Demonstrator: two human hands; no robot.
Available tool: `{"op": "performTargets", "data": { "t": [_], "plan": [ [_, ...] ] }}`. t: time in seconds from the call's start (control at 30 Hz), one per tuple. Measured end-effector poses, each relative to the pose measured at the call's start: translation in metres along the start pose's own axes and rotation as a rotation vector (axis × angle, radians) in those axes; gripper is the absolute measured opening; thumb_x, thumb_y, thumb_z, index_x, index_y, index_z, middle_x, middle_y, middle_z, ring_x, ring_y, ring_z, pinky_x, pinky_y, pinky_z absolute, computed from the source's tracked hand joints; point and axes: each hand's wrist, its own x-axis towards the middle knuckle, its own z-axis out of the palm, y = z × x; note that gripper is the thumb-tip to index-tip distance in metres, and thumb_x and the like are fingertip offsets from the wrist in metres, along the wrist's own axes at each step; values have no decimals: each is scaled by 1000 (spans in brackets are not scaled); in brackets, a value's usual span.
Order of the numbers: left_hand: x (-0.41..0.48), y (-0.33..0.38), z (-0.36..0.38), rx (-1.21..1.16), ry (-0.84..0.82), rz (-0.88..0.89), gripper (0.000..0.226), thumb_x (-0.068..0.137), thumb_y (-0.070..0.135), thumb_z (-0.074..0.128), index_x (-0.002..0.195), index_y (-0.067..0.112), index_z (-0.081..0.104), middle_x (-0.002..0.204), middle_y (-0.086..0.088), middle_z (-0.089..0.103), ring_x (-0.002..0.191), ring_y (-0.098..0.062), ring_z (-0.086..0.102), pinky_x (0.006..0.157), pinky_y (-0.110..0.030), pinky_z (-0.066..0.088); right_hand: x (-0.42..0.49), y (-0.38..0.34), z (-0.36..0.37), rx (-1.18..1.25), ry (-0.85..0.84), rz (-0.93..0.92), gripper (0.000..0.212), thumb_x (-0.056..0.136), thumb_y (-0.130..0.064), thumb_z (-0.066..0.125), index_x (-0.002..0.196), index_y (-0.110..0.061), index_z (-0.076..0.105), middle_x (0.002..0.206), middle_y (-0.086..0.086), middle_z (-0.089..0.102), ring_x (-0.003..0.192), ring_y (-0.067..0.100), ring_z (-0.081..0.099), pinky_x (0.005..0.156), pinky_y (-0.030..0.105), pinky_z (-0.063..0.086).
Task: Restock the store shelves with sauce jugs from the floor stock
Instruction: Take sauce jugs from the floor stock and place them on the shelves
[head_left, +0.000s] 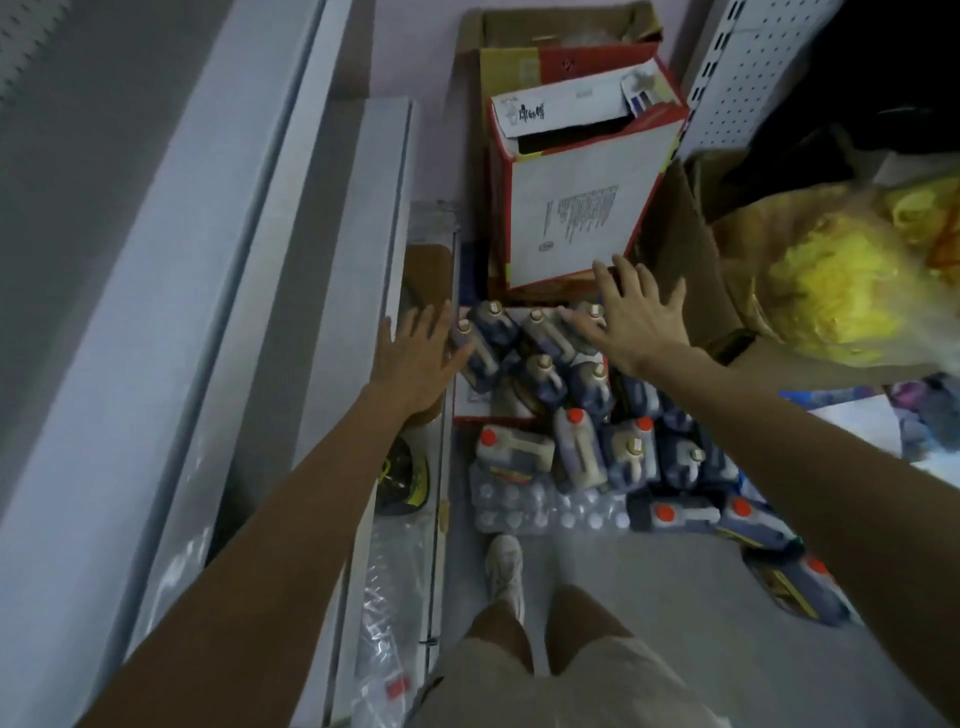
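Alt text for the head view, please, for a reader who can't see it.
The left hand and right hand reach down, fingers spread, toward dark sauce jugs crowded on the floor beside white shelving. A red-edged carton stands behind them.

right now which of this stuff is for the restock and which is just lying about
For the job:
jugs
shelf
left hand and right hand, both open over the jugs

Lying about:
water pack
white box
yellow bag
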Motion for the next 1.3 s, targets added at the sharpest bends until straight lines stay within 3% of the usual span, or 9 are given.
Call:
{"op": "performTargets", "data": {
  "t": [0.2, 0.43, 0.53, 0.7, 0.83, 0.97, 1.1, 1.17, 1.3],
  "plan": [
    [32, -4, 54, -2, -107, 69, 70, 98, 54, 19, 153, 13, 7, 159, -10, 17, 146, -29, 12, 116, -47, 10, 20, 1, 56, 13, -148, 13, 80, 92, -67, 22, 153, -19, 6, 161, 5, 2, 147, 30, 4, 113, 64, 3],
    [64, -15, 124, -91, -198, 18, 81, 90, 66, 9, 153, 16, 5, 160, -6, 16, 146, -26, 11, 116, -45, 10, 53, 1, 150, 64, -227, -17, 84, 87, -72, 30, 152, -20, 16, 156, 7, 19, 143, 30, 18, 113, 61, 12],
    [76, -17, 157, -180, -264, -29, 80, 93, 66, 20, 153, 17, 3, 160, -5, 12, 146, -24, 7, 117, -46, 9, 60, -4, 197, 83, -315, -18, 82, 87, -71, 32, 151, -21, 19, 154, 6, 24, 141, 28, 24, 112, 52, 17],
    [89, -16, 212, -245, -280, -73, 81, 91, 66, 25, 153, 18, 3, 161, -4, 10, 146, -24, 9, 116, -43, 10, 61, -7, 272, 105, -414, -47, 70, 88, -67, 40, 139, -19, 37, 149, 5, 32, 135, 27, 33, 107, 41, 26],
    [94, -11, 254, -309, -316, -106, 86, 90, 67, 32, 153, 19, 3, 161, -2, 7, 146, -23, 7, 116, -42, 12, 65, -8, 319, 175, -482, -35, 71, 88, -65, 45, 142, -20, 33, 151, 4, 28, 136, 26, 33, 107, 40, 31],
    [95, -7, 297, -394, -327, -75, 94, 85, 73, 39, 153, 19, 5, 160, -3, 13, 145, -24, 13, 116, -42, 17, 72, -12, 365, 229, -568, -24, 64, 86, -59, 56, 136, -22, 40, 148, 5, 30, 130, 27, 40, 102, 37, 36],
    [85, -2, 318, -427, -371, -63, 114, 65, 85, 25, 153, 15, 6, 159, -4, 16, 144, -24, 17, 115, -41, 23, 75, -17, 389, 296, -537, 33, 49, 84, -48, 65, 121, -19, 52, 136, 7, 40, 117, 27, 50, 95, 38, 43],
    [78, -2, 325, -471, -367, -92, 118, 60, 87, 23, 153, 16, 8, 159, -4, 18, 144, -23, 19, 114, -40, 25, 78, -18, 396, 323, -533, 77, 42, 86, -45, 64, 119, -20, 56, 137, 7, 39, 118, 27, 47, 97, 41, 43],
    [71, -6, 330, -533, -367, -139, 113, 66, 84, 41, 153, 19, 10, 159, -1, 19, 143, -24, 20, 113, -46, 28, 84, -19, 403, 286, -560, 102, 47, 86, -47, 63, 123, -20, 57, 141, 8, 30, 123, 30, 37, 103, 44, 38]
  ]
}}
